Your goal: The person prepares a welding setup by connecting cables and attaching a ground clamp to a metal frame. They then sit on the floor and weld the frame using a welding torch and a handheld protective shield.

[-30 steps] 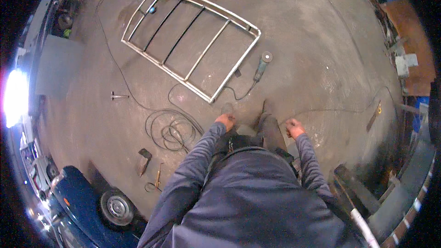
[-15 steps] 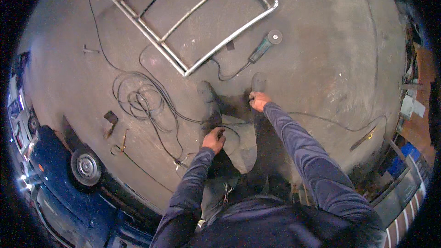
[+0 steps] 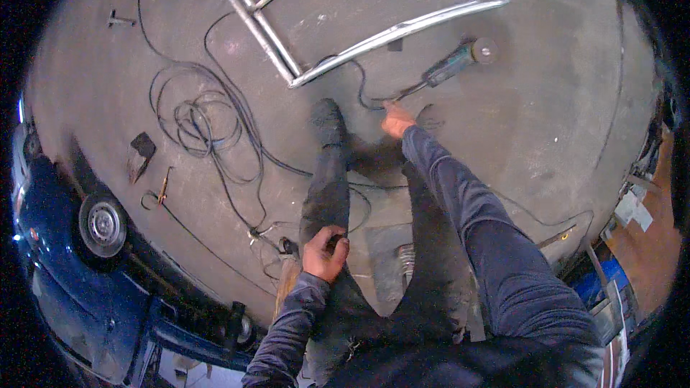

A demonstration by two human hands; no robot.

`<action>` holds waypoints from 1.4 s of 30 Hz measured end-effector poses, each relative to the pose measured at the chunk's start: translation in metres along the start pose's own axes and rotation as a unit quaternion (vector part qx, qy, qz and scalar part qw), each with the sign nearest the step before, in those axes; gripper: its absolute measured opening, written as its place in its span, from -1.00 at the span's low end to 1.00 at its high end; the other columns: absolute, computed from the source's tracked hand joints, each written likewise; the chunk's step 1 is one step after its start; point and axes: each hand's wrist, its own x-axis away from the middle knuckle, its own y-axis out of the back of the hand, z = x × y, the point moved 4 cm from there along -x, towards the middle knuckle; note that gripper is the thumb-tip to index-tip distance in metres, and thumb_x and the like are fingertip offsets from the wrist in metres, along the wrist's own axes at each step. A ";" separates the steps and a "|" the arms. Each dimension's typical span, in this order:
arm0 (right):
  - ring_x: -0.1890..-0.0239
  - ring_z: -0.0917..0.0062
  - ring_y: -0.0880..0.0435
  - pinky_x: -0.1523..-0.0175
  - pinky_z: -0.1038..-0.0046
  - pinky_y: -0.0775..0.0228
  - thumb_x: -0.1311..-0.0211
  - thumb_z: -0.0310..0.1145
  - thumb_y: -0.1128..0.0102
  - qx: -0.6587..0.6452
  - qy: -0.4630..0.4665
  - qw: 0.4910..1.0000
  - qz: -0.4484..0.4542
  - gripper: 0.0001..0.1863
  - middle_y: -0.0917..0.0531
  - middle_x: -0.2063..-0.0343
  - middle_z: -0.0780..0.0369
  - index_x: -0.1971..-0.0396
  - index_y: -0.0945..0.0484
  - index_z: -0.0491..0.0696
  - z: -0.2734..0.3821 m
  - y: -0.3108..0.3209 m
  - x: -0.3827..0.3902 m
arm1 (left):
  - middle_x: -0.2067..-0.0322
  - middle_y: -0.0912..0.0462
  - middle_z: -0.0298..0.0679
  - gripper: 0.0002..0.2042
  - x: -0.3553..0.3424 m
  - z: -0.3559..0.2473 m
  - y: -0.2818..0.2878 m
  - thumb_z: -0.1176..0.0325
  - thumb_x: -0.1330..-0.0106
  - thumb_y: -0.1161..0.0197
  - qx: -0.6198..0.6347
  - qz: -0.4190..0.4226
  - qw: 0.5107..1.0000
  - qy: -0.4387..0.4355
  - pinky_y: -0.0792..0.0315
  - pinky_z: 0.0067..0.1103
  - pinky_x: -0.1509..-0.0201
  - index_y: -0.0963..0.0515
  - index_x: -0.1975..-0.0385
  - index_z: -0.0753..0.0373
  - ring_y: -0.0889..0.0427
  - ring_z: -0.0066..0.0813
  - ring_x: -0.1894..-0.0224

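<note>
My right hand (image 3: 397,121) reaches out past my knees, its fingers drawn together over the power cable (image 3: 413,90) of an angle grinder. I cannot tell whether they grip the cable or only pass above it. The angle grinder (image 3: 449,65), dark green with a round disc, lies on the floor just beyond. Over my left thigh, my left hand (image 3: 325,253) has curled fingers with a dark gap beside the thumb; whether anything is inside is hidden. A welded frame of metal tubes (image 3: 402,29) lies ahead, its near corner in front of my left foot.
Coiled cable (image 3: 194,118) spreads over the floor at left, near a dark block (image 3: 141,147) and an orange-handled tool (image 3: 164,190). A dark blue car (image 3: 79,273) stands at the lower left. Cardboard (image 3: 650,223) and clutter line the right edge.
My right hand has moved forward from my right knee to the grinder's cable. My left hand sits lower in the picture. The view has shifted, and my right foot has drawn back.
</note>
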 end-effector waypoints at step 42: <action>0.06 0.18 -0.58 0.01 0.29 -0.43 -0.21 0.07 -0.02 -0.028 -0.095 0.993 -0.059 -0.38 -0.55 0.05 -0.06 0.00 -0.49 -0.19 -0.075 0.200 0.221 | 0.40 -0.61 -0.16 -0.73 0.031 0.019 -0.077 0.32 -0.18 -0.21 0.333 -0.065 0.922 0.186 -0.50 -0.50 0.39 -0.51 0.16 0.29 -0.59 -0.44 0.46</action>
